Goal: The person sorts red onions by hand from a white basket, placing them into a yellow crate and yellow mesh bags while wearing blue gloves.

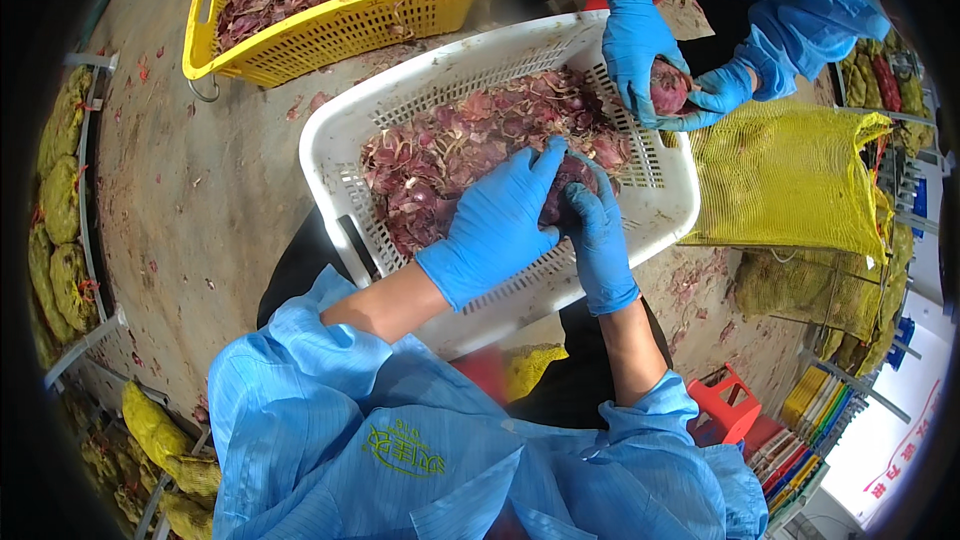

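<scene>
Above the white perforated basket (345, 125), my two blue-gloved hands close around one red onion (568, 185). My left hand (503, 218) wraps it from the left, its fingers over the top. From the right, my right hand (601, 240) grips the same onion with bent fingers. Much of the onion is hidden behind the gloves. Below lie loose papery onion skins (470, 140) and several red onions in the basket. Across the basket's far right corner, a co-worker's blue-gloved hands hold another red onion (668, 88).
A yellow crate (330, 45) of red onions and skins stands at the far left. Beside the basket on the right is a yellow mesh bag (785, 175). A red plastic stool (730, 405) stands at the lower right. Racks of filled mesh sacks (65, 200) line the left side.
</scene>
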{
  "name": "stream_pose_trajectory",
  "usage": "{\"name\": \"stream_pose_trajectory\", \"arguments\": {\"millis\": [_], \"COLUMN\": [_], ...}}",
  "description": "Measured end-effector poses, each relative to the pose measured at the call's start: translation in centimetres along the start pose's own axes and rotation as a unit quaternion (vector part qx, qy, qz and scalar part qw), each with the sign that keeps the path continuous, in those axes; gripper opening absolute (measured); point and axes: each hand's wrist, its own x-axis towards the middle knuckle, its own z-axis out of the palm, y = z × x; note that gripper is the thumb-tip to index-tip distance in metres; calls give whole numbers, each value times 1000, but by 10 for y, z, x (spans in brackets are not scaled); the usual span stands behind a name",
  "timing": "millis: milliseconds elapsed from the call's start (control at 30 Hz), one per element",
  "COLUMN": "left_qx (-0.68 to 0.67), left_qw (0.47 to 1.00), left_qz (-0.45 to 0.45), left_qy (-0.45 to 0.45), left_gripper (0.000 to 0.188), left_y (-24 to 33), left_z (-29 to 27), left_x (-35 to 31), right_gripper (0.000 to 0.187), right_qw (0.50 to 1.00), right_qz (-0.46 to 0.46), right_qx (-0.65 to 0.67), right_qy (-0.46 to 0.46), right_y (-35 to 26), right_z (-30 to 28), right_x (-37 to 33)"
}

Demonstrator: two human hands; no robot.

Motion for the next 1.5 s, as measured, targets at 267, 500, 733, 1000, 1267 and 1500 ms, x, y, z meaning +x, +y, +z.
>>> {"name": "stream_pose_trajectory", "arguments": {"millis": [267, 500, 733, 1000, 1267, 1500], "left_qx": [50, 114, -54, -408, -381, -532], "left_qw": [998, 988, 980, 843, 872, 794], "left_qz": [-5, -3, -90, -144, -114, -121], "left_qy": [-27, -101, 168, 318, 284, 270], "left_gripper": [89, 81, 42, 40, 34, 25], "left_y": [-5, 9, -27, -44, -43, -66], "left_z": [11, -18, -72, -146, -143, -139], "left_x": [0, 2, 31, 19, 20, 4], "right_gripper": [44, 48, 52, 33, 72, 60], "right_qw": [996, 983, 956, 959, 773, 897], "right_qz": [7, 92, 210, -169, 210, 287], "right_qx": [-93, 153, 201, -180, -580, -336], "right_qy": [2, -37, -36, -136, -151, 9], "right_y": [10, 39, 18, -27, 316, 330], "right_z": [-14, -18, 37, 131, -66, -2], "right_x": [3, 13, 61, 162, 132, 84]}}
